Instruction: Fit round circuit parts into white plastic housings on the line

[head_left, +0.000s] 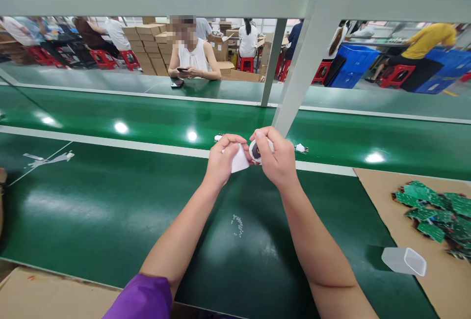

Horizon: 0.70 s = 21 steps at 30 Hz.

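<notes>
Both of my hands are raised close together over the near edge of the green belt. My left hand (221, 159) is closed on a flat white piece (240, 160), possibly a plastic cover. A round white part with a dark centre (256, 151) is gripped in my right hand (275, 154), thumb on top. The two parts are side by side; whether they touch is hard to tell. Below my hands, a scatter of tiny white pieces (238, 225) lies on the green tabletop (147, 211).
Green circuit boards (430, 211) are heaped on a cardboard sheet (379, 191) at the right. A translucent plastic cup (403, 261) lies on its side there. Small white parts (301, 148) rest on the belt (154, 122). A grey post (300, 64) rises beyond my hands. Across the belt sits a person (195, 59) holding a phone.
</notes>
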{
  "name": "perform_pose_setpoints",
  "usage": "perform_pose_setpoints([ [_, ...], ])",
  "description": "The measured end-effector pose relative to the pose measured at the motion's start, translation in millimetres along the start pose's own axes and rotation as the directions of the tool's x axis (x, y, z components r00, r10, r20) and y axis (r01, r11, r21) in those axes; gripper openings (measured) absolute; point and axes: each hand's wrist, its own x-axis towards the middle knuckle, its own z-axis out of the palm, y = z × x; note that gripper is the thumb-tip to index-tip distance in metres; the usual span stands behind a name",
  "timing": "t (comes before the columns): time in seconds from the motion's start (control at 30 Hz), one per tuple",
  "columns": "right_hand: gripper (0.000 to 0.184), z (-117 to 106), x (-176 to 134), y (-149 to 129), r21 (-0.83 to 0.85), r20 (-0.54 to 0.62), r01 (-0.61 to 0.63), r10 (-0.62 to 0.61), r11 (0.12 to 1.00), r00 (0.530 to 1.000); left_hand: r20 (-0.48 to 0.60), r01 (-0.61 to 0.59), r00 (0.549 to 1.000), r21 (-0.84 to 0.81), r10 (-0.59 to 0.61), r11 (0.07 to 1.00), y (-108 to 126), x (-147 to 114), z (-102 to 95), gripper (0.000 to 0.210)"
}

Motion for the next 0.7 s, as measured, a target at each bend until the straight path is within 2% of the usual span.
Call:
perform_pose_setpoints([
  [0.07,0.028,-3,2,5,0.081,0.057,-0.085,0.081,0.993,0.995,-0.01,0.105,0.994,-0.108,-0.107,0.989,0,3,0.6,0.018],
  [0.17,0.023,-4,3,10,0.155,0.147,-0.183,0.161,0.971,0.976,-0.032,0.151,0.987,-0.159,-0.157,0.976,1,5,-1.0,0.023],
  [0.3,0.017,2,2,11,0.056,0.194,-0.109,0.096,0.992,0.976,-0.094,0.148,0.982,-0.152,-0.163,0.977,-1,9,-4.1,0.024],
  [0.4,0.015,3,-2,12,0.001,0.168,-0.066,0.065,0.998,0.984,-0.086,0.171,0.98,-0.108,-0.181,0.979,-5,10,-3.9,0.021],
  [0.5,0.011,-4,-16,16,0.017,0.145,-0.104,0.101,0.994,0.984,-0.049,0.204,0.977,-0.048,-0.207,0.978,-9,7,-0.6,0.02],
  [0.57,0.009,-10,-32,16,0.028,0.152,-0.183,0.177,0.983,0.972,-0.014,0.23,0.973,-0.01,-0.23,0.973,-12,4,2.9,0.022],
  [0.63,0.01,-14,-51,11,0.045,0.21,-0.278,0.263,0.96,0.942,0.019,0.265,0.964,0.04,-0.266,0.963,-15,3,6.7,0.025],
  [0.7,0.014,-16,-69,1,0.016,0.269,-0.307,0.292,0.951,0.918,0.034,0.291,0.955,0.09,-0.295,0.952,-17,4,10.2,0.027],
])
